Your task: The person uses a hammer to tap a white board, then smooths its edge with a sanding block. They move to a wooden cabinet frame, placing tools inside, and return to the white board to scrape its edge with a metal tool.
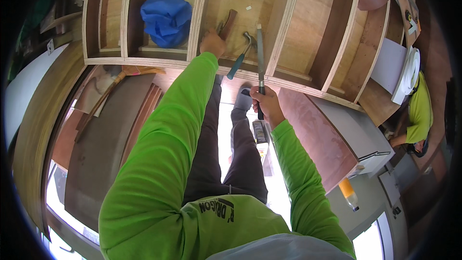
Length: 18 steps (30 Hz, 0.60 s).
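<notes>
My right hand [267,105] is closed round the black handle of a long flat steel file [260,53], which points away over the frame's near edge. My left hand [213,44] reaches into a compartment of the plywood frame [195,24]. Its fingers curl at the near end of a brown strip-shaped tool [228,23] with a dark metal part; its exact kind is hard to make out. Between my hands a claw hammer [242,55] with a teal grip lies with its head inside the compartment and its grip toward the near edge.
A crumpled blue cloth or bag [166,19] fills part of the compartment to the left. Boards and a broom [113,84] lie below left. At right are a pink-brown panel [317,137], a yellow-topped bottle [348,193] and another person in a yellow-green shirt [419,108].
</notes>
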Available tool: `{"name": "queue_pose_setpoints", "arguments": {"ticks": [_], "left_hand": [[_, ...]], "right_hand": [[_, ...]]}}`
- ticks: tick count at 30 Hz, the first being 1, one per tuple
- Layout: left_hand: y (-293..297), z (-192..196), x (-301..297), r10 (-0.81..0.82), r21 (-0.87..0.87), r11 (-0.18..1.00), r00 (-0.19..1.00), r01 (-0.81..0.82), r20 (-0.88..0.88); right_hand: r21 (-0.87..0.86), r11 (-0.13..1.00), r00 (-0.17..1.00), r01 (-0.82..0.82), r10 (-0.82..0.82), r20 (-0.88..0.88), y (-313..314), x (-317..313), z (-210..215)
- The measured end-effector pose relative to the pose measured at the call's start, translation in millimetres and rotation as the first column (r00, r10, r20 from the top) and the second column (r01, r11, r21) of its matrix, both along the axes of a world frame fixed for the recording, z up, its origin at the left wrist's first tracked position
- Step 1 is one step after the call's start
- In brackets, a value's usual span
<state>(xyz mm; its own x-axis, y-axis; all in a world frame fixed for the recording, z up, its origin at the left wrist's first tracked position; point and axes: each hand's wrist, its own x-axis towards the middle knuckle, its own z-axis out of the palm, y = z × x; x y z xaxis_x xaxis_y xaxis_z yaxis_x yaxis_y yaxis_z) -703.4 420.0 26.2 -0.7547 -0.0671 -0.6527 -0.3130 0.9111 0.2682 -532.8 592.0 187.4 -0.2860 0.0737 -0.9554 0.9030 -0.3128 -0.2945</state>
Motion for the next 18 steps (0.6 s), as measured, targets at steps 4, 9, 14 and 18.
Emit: {"name": "queue_pose_setpoints", "arguments": {"ticks": [4,9,14,18], "left_hand": [[-17,-1,7,0.010,0.099,0.995,0.998,-0.004,-0.055],[-26,42,33,-0.017,0.267,0.956,0.928,0.125,-0.373],[-47,127,109,-0.003,0.290,0.924,0.762,0.250,-0.648],[-96,164,226,-0.194,0.139,0.965,0.963,0.221,-0.186]], "right_hand": [[0.005,1.000,0.999,-0.030,0.031,-0.022,-3,8,6],[0.029,0.999,0.993,0.021,-0.018,-0.115,-2,46,17],[0.142,0.986,0.982,0.084,-0.058,-0.178,14,118,30],[0.175,0.984,0.999,-0.034,0.037,-0.012,30,154,52]]}}
